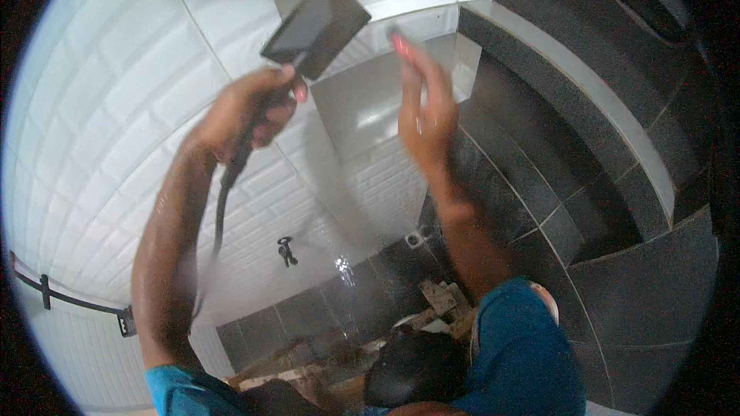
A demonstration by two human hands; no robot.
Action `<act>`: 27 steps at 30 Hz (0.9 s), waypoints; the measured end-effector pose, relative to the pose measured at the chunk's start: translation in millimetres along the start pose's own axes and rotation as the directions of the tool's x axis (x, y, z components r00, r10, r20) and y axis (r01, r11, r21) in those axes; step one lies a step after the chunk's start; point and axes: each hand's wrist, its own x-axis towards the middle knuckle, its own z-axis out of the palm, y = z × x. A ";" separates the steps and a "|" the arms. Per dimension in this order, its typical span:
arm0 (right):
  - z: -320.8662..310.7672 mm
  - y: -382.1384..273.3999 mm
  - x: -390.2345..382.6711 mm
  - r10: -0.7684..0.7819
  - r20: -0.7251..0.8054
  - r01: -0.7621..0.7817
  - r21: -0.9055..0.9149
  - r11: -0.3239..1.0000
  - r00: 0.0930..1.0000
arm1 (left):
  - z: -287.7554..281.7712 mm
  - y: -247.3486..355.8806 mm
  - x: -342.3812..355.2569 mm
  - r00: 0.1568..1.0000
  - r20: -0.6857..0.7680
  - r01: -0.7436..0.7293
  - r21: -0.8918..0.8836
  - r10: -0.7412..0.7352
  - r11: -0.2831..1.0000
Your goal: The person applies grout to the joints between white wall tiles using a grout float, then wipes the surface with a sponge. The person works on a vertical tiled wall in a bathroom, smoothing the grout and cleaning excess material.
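Note:
My left hand (258, 112) is wrapped around the handle of a hand shower, raised in front of the white tiled wall. The hand shower has a flat, rectangular dark grey head (327, 23), and its dark hose (220, 208) hangs down along my left forearm. Pale, blurred streaks, apparently water, run below the head, with bright glints lower down. To the right of the shower head, my right hand (428, 104) is lifted and wet, its fingers stretched out and slightly blurred. I see nothing held in it.
A dark tap (285, 250) sticks out of the white brick-pattern wall (100, 146). Dark tiled walls with a light-edged ledge (609, 100) rise on the right. Below are a small square drain (416, 239), pale broken pieces (443, 300) and a black rounded shape (416, 366). A black rail (69, 304) crosses lower left.

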 end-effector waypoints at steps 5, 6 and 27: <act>34.6 45.8 104.1 -0.018 0.506 0.348 -0.567 0.747 0.862 | -20.4 12.4 -2.2 0.982 0.170 -0.050 -0.159 0.077 0.986; 44.5 49.0 113.3 0.200 0.634 0.340 -0.623 0.705 0.747 | -22.4 14.2 -2.4 0.975 0.200 -0.055 -0.183 0.092 0.982; 59.8 35.3 98.0 -0.189 0.616 0.309 -0.093 0.947 0.765 | -41.5 12.6 -15.6 0.969 0.201 -0.098 -0.212 0.141 0.972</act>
